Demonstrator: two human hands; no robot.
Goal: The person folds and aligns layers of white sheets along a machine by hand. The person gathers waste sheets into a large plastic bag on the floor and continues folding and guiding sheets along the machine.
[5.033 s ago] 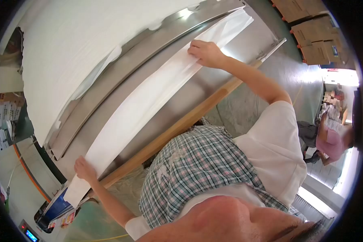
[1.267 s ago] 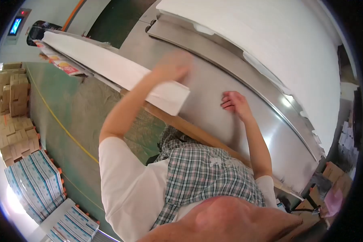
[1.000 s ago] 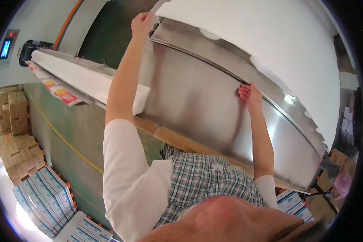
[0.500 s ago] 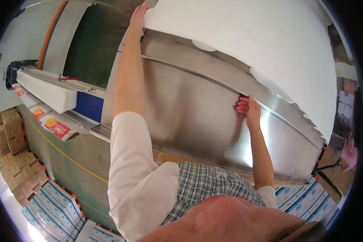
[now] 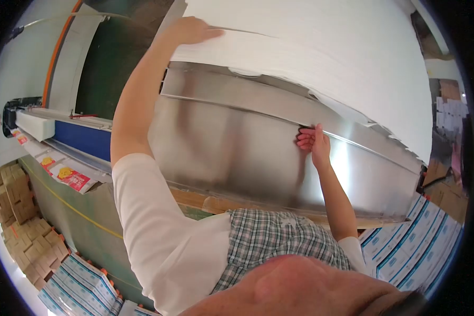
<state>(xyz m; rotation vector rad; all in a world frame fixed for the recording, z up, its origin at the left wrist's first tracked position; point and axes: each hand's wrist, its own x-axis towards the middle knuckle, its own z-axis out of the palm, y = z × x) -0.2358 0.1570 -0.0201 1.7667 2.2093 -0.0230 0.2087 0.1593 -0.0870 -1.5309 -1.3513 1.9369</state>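
Observation:
My left hand (image 5: 197, 32) is at the near-left part of a broad white sheet (image 5: 321, 37), its fingers closed on the material at a raised fold. A dark crease runs right from the fingertips. Lower right, my right hand (image 5: 315, 145) has its fingers curled and its thumb up against the lip of a metal ledge (image 5: 231, 105). Nothing shows between those fingers. The ledge crosses a shiny metal table (image 5: 237, 152), below the sheet's ragged near edge.
At left lie a white block (image 5: 37, 125), a blue panel (image 5: 81, 139) and red-and-white printed packaging (image 5: 71, 176). A wooden rail (image 5: 195, 201) edges the table. Brown cartons (image 5: 34, 247) stand lower left, blue-and-white boxes (image 5: 411, 242) lower right.
The long white strip has left my hands and the metal table. My left hand has moved from the strip, past the sheet's corner, onto the sheet. The view has swung round. My right hand stays by the ledge.

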